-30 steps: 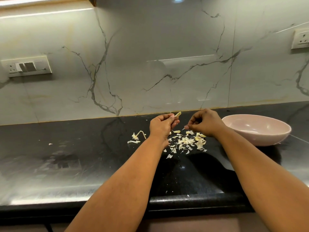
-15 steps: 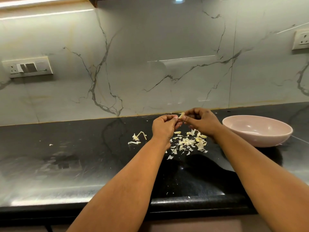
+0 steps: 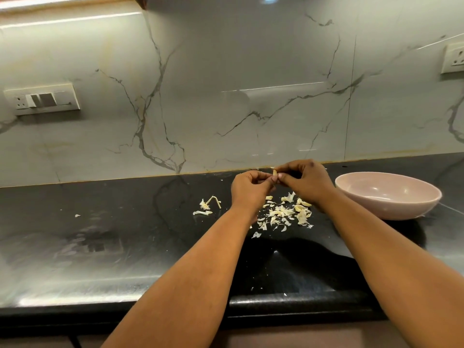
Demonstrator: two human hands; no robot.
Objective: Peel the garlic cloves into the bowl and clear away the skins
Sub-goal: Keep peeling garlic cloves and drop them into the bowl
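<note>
A small pale garlic clove point(image 3: 275, 175) sits between both hands above the black counter. My left hand point(image 3: 249, 190) pinches it from the left with thumb and fingers curled. From the right, my right hand point(image 3: 307, 183) pinches its top, fingertips meeting the left hand's. Below the hands lies a scatter of garlic skins and pieces point(image 3: 286, 213). A pink bowl point(image 3: 388, 209) stands just right of my right wrist; what it holds is hidden by its wall.
A garlic stem with root bits point(image 3: 209, 204) lies left of the hands, and one scrap point(image 3: 77, 215) lies far left. The black counter point(image 3: 125, 234) ends at a front edge near me. Marble backsplash behind carries a switch plate point(image 3: 44, 99) and a socket point(image 3: 454, 59).
My right hand rose from the skin pile and closed in on the clove held by my left hand. Both hands now meet on it, slightly higher.
</note>
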